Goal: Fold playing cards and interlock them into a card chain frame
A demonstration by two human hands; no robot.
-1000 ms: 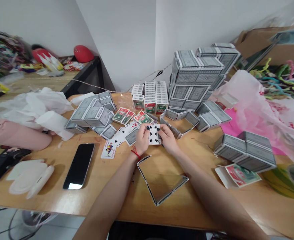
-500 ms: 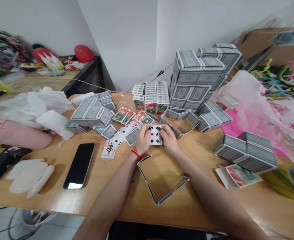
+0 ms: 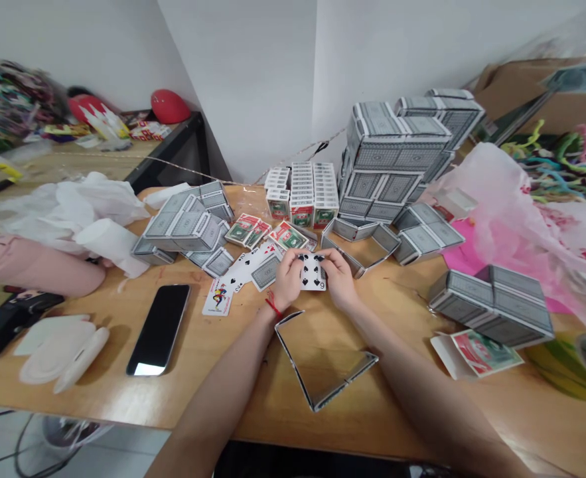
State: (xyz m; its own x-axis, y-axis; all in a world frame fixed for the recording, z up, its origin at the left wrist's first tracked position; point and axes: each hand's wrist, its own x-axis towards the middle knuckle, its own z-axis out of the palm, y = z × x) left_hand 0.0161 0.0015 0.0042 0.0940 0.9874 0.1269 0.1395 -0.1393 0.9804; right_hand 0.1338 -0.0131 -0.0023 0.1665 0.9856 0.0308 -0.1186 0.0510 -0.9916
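Note:
Between my two hands is a white playing card [image 3: 313,273] with black spades, its face toward me. My left hand [image 3: 287,277], with a red string on the wrist, pinches the card's left edge. The right edge is gripped by my right hand [image 3: 339,275]. Whether more cards lie behind it I cannot tell. Loose playing cards [image 3: 245,272] lie spread to the left of my left hand, a joker [image 3: 218,297] among them. Nearer me, below my hands, an angled strip of joined cards [image 3: 297,372] stands on edge on the table.
Blocks built from cards stand at the left [image 3: 183,222], in a tall stack [image 3: 392,159] and at the right [image 3: 492,305]. Behind my hands are an open card frame [image 3: 360,242] and rows of card boxes [image 3: 302,192]. A phone [image 3: 158,330] lies left; yellow tape [image 3: 571,362] sits right.
The card has tilted slightly between my fingers, its lower edge shifting a little to the right. Both hands keep hold of it in nearly the same place.

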